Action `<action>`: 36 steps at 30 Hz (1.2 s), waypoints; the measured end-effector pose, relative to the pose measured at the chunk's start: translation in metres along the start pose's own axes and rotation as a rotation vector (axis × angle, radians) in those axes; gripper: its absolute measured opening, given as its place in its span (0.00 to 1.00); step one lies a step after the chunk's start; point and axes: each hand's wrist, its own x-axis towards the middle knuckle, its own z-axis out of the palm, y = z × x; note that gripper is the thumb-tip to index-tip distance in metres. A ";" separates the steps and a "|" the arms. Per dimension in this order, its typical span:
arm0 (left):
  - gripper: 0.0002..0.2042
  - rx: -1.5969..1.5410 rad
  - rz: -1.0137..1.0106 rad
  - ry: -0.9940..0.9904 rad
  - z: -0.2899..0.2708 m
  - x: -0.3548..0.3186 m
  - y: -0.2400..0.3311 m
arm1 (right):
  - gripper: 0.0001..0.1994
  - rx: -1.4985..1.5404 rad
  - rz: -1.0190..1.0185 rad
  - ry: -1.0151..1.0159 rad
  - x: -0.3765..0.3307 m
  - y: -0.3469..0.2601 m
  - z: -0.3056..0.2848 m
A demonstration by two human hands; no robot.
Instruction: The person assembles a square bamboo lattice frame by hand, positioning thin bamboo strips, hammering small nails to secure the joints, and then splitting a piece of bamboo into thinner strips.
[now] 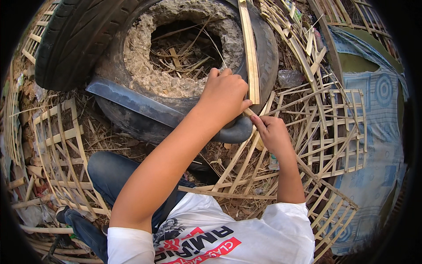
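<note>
My left hand (224, 94) is closed around the lower end of a long flat bamboo strip (250, 53), which runs up and away over an old tyre (74, 39). Just below it, my right hand (273, 134) pinches the same strip's tip between thumb and fingers. A large knife with a broad grey blade (132, 103) lies across the tyre and passes under my left forearm. Its dark rounded end (237, 131) shows beside my hands. I cannot tell whether either hand touches the knife.
The tyre is filled with a rough concrete ring (145, 66) holding dry bamboo scraps. Woven bamboo lattice panels lie at the left (61, 149) and right (338, 127). A blue patterned mat (378, 145) is far right. My jeans-clad leg (110, 176) is folded below.
</note>
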 end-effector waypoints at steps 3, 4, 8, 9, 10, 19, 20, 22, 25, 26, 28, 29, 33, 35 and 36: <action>0.11 -0.025 -0.025 0.062 0.009 0.002 -0.003 | 0.27 0.015 -0.007 -0.012 0.001 0.001 0.001; 0.10 -0.028 -0.013 0.074 0.011 0.001 -0.005 | 0.27 0.015 -0.005 -0.024 0.002 0.000 0.000; 0.09 -0.009 -0.018 0.088 0.011 0.002 -0.016 | 0.27 0.068 -0.013 -0.069 0.014 0.001 0.004; 0.09 0.003 -0.032 0.083 0.010 0.001 -0.018 | 0.27 0.055 -0.025 -0.069 0.016 -0.004 0.005; 0.09 -0.030 -0.045 0.074 0.009 -0.001 -0.020 | 0.27 0.045 -0.038 -0.068 0.018 -0.011 0.004; 0.09 -0.320 0.037 0.043 -0.007 -0.015 -0.041 | 0.28 0.063 -0.007 -0.061 0.017 -0.015 0.006; 0.09 -0.315 0.041 0.036 -0.007 -0.016 -0.042 | 0.28 0.059 -0.008 -0.063 0.017 -0.015 0.006; 0.09 -0.318 0.048 0.013 -0.008 -0.015 -0.042 | 0.28 0.069 -0.009 -0.066 0.018 -0.014 0.007; 0.08 -0.363 0.071 -0.021 -0.008 -0.011 -0.045 | 0.28 0.088 -0.012 -0.064 0.017 -0.010 0.009; 0.08 -0.389 0.086 -0.024 -0.007 -0.011 -0.048 | 0.28 0.080 -0.016 -0.061 0.016 -0.006 0.009; 0.07 -0.421 0.125 -0.006 -0.003 -0.011 -0.052 | 0.28 0.083 -0.025 -0.047 0.014 -0.001 0.012; 0.07 -0.426 0.149 0.015 0.000 -0.012 -0.054 | 0.28 0.094 -0.030 -0.035 0.012 0.002 0.014; 0.08 -0.415 0.169 0.022 -0.003 -0.018 -0.059 | 0.28 0.069 -0.009 -0.074 0.013 0.000 0.014; 0.08 -0.339 0.198 0.056 -0.001 -0.022 -0.057 | 0.28 0.060 0.006 -0.082 0.014 0.001 0.013; 0.08 -0.301 0.212 0.074 -0.001 -0.024 -0.056 | 0.28 0.055 0.013 -0.085 0.013 0.001 0.012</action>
